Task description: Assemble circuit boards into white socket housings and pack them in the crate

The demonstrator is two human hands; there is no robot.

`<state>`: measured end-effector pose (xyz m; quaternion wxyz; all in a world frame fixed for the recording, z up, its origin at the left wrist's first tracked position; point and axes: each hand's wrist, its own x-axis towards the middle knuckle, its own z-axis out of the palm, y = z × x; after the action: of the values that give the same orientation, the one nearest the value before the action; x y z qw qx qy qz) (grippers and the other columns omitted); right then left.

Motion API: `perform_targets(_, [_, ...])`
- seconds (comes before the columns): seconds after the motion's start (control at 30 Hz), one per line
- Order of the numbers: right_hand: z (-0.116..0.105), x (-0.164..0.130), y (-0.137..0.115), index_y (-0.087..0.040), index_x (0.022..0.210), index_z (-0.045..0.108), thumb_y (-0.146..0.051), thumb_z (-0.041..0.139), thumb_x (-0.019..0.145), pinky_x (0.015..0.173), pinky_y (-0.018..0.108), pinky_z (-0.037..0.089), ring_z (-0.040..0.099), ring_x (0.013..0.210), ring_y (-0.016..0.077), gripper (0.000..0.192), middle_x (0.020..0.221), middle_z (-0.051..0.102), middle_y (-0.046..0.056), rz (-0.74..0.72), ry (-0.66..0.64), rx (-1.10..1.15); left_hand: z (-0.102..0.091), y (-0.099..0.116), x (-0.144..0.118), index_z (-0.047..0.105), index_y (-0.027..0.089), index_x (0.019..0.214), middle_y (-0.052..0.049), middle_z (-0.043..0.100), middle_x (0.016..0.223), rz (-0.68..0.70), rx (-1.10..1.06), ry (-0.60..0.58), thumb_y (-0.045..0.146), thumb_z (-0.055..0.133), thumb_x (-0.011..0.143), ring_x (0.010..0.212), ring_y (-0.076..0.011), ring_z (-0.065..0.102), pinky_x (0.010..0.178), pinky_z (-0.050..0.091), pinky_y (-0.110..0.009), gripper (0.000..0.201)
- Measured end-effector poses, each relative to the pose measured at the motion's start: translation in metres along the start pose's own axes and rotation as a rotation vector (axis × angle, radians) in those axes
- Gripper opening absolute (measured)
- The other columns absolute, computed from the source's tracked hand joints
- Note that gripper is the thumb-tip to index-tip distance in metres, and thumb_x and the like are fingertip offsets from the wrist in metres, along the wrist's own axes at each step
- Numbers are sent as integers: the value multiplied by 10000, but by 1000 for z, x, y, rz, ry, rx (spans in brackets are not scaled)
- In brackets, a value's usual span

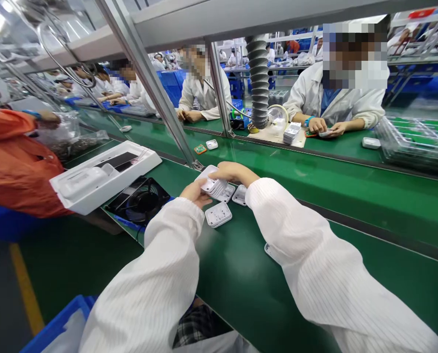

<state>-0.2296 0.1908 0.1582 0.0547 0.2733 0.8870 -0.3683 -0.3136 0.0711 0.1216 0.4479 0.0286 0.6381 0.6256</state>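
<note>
Between my two hands is a short stack of white plastic housings (212,185), square with rounded corners. My left hand (195,192) grips the stack from its near left side. From the far right, my right hand (233,171) closes over its upper edge. Just below and to the right, another white housing (226,193) lies on the green table, partly hidden by the stack. A further housing (240,195) sits beside my right cuff. Nearer to me rests a small pile of housings (219,214), open side up. One more housing (270,252) is half covered by my right sleeve.
A black fan (141,200) and a white foam tray (104,176) stand to the left. Beyond runs a green conveyor belt (314,179) carrying a circuit board (200,149) and a housing (212,144). A metal post (148,78) rises ahead. Co-workers sit opposite; a person in orange is left.
</note>
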Motion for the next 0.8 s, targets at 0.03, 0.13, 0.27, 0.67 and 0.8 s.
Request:
perform_targets(0.03, [0, -6, -5, -65, 1035, 588, -493, 613, 797, 751, 336, 510, 625, 917, 263, 491, 1051, 633, 155, -41, 15, 5, -6, 2, -10, 570, 116, 1089, -99, 621, 782, 21, -2, 4, 186, 595, 780, 708, -205, 631, 724, 543, -375, 318])
perform_targets(0.13, [11, -26, -20, -113, 1124, 529, -473, 574, 814, 697, 295, 508, 627, 854, 208, 477, 1064, 634, 102, -207, -17, 76, -33, -2, -50, 614, 100, 1003, -110, 651, 823, 97, -19, -84, 160, 622, 726, 768, -210, 643, 757, 540, -354, 283])
perform_targets(0.27, [51, -54, -49, -150, 1103, 541, -465, 568, 808, 727, 275, 479, 613, 883, 198, 432, 1064, 639, 62, -433, -99, 12, -84, -33, -107, 613, 172, 1101, -76, 679, 974, 127, -12, -194, 167, 703, 638, 855, -230, 647, 744, 537, -345, 472])
perform_targets(0.67, [293, -112, -182, -126, 1280, 459, -607, 570, 793, 866, 397, 463, 555, 1101, 303, 694, 1253, 537, 168, -728, -473, -22, -332, -180, -234, 612, 130, 1046, -81, 692, 847, 158, -361, 238, 147, 712, 505, 775, -255, 659, 667, 518, -328, 550])
perform_targets(0.8, [335, -121, -213, -155, 1301, 452, -516, 559, 846, 978, 414, 413, 489, 1193, 266, 590, 1299, 502, 131, -888, -577, 91, -476, -223, -296, 620, 129, 1010, -67, 688, 764, 171, -450, 636, 136, 691, 528, 804, -275, 670, 692, 536, -345, 487])
